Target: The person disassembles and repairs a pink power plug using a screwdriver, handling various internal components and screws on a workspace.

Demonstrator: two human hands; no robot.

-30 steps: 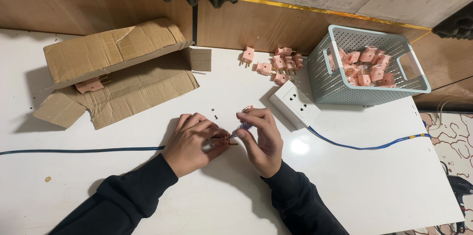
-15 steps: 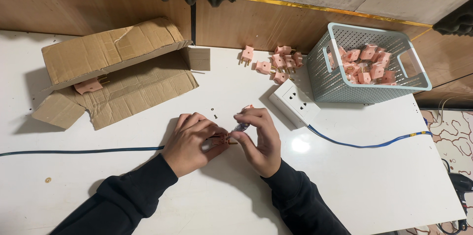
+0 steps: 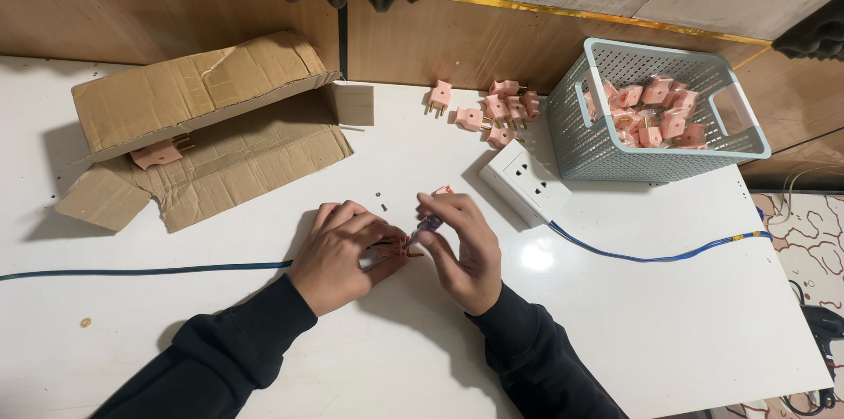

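White tabletop (image 3: 615,313) fills the view, backed by a brown wooden wall with dark foam along its top.

Torn cardboard box (image 3: 202,133) lies opened flat at the far left; one pink plug (image 3: 156,153) sits inside its fold.

Pale blue perforated basket (image 3: 655,111) stands at the far right, about a third full of pink plugs. Loose pink plugs (image 3: 492,107) lie in a small cluster just to its left on the table, outside any container.

White socket block (image 3: 526,182) rests beside the basket, with a blue cable (image 3: 651,256) running off to the right. A second dark blue cable (image 3: 141,271) crosses the left of the table toward the hands.

Left hand (image 3: 338,254) is closed around a small pink plug body (image 3: 391,247), pinning it on the tabletop. Right hand (image 3: 462,247) grips a slim screwdriver (image 3: 426,225) in a narrow pinch, tip meeting the plug between the hands. Tiny dark screws (image 3: 383,201) lie near, just beyond the hands.

Assessment: the tool appears angled rather than upright; good practice calls for keeping it square to the screw head, bracing the plug firmly, and turning with light pressure. Loose screws sit unprotected on the open surface and could roll.
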